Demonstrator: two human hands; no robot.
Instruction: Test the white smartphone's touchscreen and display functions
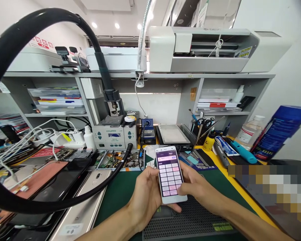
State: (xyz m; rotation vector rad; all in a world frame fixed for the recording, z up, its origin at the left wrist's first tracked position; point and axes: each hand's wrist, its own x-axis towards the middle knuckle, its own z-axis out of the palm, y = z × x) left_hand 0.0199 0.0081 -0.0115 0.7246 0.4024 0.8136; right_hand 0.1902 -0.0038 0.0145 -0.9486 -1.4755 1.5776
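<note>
Left hand [145, 191] cradles, right hand [196, 184] grips white phone [169, 175] above green mat [116, 198]. Likely light, stiff, fragile; hold side edges.

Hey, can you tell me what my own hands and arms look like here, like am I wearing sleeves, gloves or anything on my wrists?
Your left hand and right hand are both bare, with no gloves. Your forearms are uncovered as far as they show, with no sleeves in view. I see no watch, bracelet or ring, and no clear markings.
</note>
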